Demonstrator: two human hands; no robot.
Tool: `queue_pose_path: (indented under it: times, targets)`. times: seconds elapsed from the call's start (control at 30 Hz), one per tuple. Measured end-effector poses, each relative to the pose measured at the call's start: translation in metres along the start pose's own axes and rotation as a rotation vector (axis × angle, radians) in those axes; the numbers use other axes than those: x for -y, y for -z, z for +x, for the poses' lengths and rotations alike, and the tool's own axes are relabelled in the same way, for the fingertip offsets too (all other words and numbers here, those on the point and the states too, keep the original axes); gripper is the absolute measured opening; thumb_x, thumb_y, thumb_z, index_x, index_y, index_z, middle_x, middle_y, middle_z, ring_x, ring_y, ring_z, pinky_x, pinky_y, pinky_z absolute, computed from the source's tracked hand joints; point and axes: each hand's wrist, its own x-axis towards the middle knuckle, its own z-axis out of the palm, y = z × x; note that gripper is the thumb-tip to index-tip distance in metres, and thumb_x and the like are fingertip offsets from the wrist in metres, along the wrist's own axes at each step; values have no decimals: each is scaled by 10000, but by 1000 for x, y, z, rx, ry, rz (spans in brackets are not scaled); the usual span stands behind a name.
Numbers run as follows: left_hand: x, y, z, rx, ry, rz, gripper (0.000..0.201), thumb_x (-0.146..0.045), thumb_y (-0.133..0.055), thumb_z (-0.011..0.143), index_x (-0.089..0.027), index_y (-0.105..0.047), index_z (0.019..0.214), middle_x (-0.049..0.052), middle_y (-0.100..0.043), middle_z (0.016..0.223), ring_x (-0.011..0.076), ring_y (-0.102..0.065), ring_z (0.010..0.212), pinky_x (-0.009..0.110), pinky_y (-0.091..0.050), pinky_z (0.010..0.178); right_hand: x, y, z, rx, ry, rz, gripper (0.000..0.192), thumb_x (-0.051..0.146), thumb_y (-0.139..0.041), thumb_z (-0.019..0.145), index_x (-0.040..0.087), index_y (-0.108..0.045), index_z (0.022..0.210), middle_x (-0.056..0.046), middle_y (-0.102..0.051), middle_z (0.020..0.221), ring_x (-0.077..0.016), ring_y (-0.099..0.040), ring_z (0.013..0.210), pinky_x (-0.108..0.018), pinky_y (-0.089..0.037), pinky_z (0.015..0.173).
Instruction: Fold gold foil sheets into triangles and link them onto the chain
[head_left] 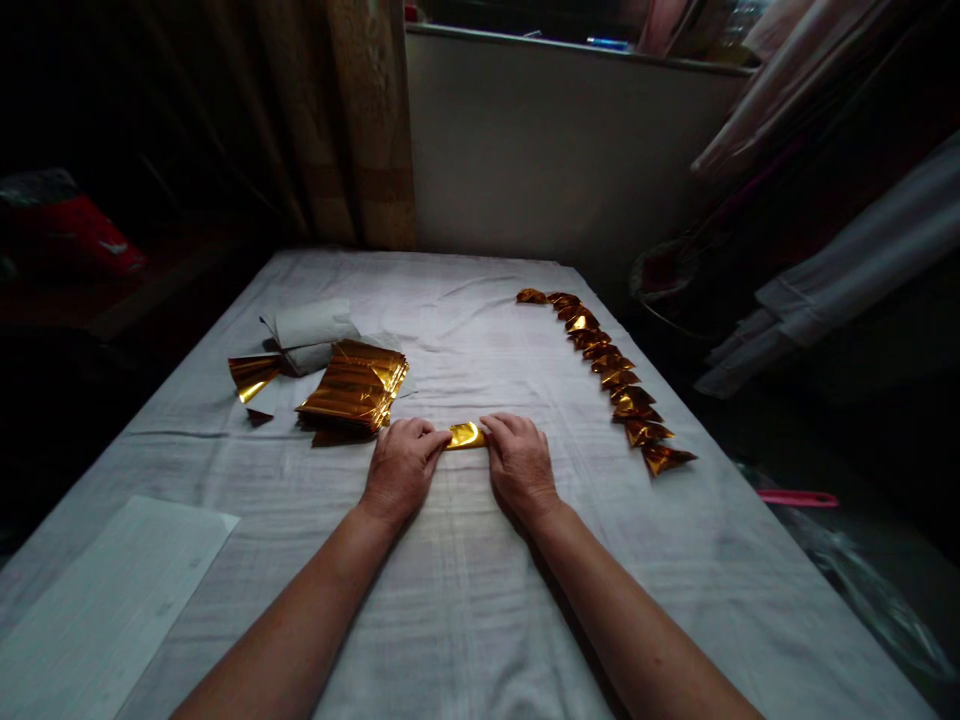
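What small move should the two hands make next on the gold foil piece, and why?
Probably press the fold flat: the left hand and right hand pinch the gold foil piece between them on the white cloth, not yet shaped like the row of folded foil triangles.

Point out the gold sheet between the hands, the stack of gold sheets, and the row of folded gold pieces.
gold sheet (465, 435), head view, its shiny middle.
stack of gold sheets (354, 388), head view, top sheet.
row of folded gold pieces (621, 379), head view, a middle piece.

Two bare forearms without sleeves, watch or bracelet, ending in left hand (401, 468) and right hand (520, 462), both ungloved, ringless as far as visible, with short nails.
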Motion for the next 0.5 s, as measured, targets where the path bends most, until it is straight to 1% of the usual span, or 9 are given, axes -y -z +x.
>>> queue_pose_path:
  times: [0.03, 0.1, 0.17, 0.2, 0.27, 0.33, 0.5]
  targets:
    - [0, 0, 0, 1, 0, 2, 169, -259, -613, 925, -299, -747, 1021, 26, -683, 922, 212, -571, 908, 354, -415, 794, 2, 0, -2, 8, 68, -11, 343, 227, -451, 982, 215, -622, 1279, -87, -624, 1328, -245, -506, 1237, -390, -360, 1008]
    - [-1, 1, 0, 4, -2, 7, 166, -258, -609, 927, -290, -747, 1014, 28, -682, 918, 213, -571, 906, 358, -418, 801, 8, 0, -6, 69, 215, -29, 413, 290, -432, 999, 184, -538, 1383, -89, -522, 1464, -258, -384, 1386, -442, -246, 1131]
    - [-1, 1, 0, 9, -2, 12, 170, -254, -607, 926, -284, -745, 1020, 30, -681, 926, 215, -571, 911, 360, -422, 809, 13, 0, -9, 171, 301, -41, 480, 355, -422, 1004, 170, -467, 1445, -90, -445, 1525, -264, -313, 1444, -487, -156, 1181]
    - [-1, 1, 0, 12, -1, 13, 175, -250, -607, 926, -284, -743, 1029, 31, -681, 931, 215, -571, 915, 360, -423, 814, 16, 0, -10, 219, 313, -47, 509, 384, -419, 1004, 168, -440, 1465, -93, -420, 1540, -265, -302, 1453, -501, -138, 1190]
    - [-1, 1, 0, 18, 4, 14, 184, -247, -606, 925, -285, -740, 1046, 32, -680, 940, 216, -571, 921, 361, -425, 818, 19, 0, -10, 291, 295, -62, 559, 432, -412, 1002, 168, -393, 1494, -102, -371, 1564, -266, -287, 1465, -521, -136, 1195]
    - [0, 1, 0, 21, 9, 14, 187, -252, -605, 927, -283, -740, 1053, 33, -683, 945, 218, -570, 922, 362, -424, 816, 18, 1, -10, 331, 262, -80, 590, 465, -402, 999, 172, -368, 1509, -104, -324, 1584, -268, -264, 1477, -533, -137, 1197]
    - [1, 0, 0, 19, 4, 18, 182, -259, -617, 923, -293, -744, 1048, 31, -690, 950, 215, -575, 915, 359, -422, 803, 7, 6, -10, 366, 131, -125, 613, 487, -364, 1003, 172, -330, 1527, -85, -249, 1610, -259, -214, 1496, -540, -105, 1208]
